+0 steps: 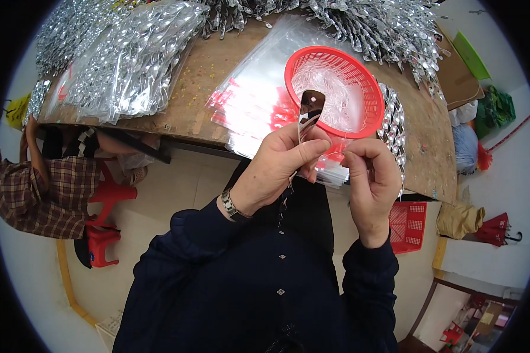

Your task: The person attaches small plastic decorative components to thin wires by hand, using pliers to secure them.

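1. Pinching thumb to fingers, the left hand (268, 170) holds a shiny silver curved strip (311, 107).
2. The right hand (376, 181) nips a thin pale thread (336, 153) (barely visible), fingertips together.
3. Beyond the strip, a round red plastic basket (371, 101) holds whitish strands (330, 80).

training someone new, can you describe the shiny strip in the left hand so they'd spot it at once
Find the wooden table, then the red basket of clear strands on it. Overlapping that basket in this view is the mirror-like strip, held by the left hand. Unlike the silver bundles on the table, it is held up and shows a small round spot near its end.
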Motion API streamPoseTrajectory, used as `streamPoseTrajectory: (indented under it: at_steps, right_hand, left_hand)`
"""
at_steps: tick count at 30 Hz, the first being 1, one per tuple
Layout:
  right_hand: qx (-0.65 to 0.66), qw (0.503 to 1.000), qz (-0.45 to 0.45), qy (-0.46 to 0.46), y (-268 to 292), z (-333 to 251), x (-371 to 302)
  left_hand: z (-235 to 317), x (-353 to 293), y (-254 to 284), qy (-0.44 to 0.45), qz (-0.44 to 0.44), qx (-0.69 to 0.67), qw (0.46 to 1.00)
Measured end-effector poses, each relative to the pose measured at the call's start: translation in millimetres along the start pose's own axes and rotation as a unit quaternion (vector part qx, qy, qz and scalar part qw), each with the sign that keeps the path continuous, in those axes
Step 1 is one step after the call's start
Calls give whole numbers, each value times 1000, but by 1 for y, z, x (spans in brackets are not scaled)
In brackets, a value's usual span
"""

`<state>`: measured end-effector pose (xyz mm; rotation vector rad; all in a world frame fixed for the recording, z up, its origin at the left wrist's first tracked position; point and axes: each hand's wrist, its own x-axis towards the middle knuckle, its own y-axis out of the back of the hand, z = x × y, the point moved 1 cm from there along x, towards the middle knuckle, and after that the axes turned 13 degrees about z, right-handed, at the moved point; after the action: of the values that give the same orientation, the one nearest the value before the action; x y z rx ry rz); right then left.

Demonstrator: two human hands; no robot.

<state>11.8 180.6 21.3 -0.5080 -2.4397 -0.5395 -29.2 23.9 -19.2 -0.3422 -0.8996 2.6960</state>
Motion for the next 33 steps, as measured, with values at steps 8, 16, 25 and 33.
streamPoseTrajectory:
  at_steps: [8, 16, 25, 33]
  right_hand:
    - [-30, 999, 13, 16, 1, 5, -4]
    - [-113, 989, 0, 100, -1, -5, 0]
    - [-107, 991, -63, 53, -2, -7, -2]
    - [-22, 995, -6, -97, 5, -8, -9]
  left_hand:
    - [-5, -4, 3, 32, -9, -35, 999]
    - [-2, -5, 1, 23, 5, 8, 1000]
    - [-7, -1, 7, -5, -10, -3, 1000]
    - [-22, -2, 7, 5, -39, -106, 994]
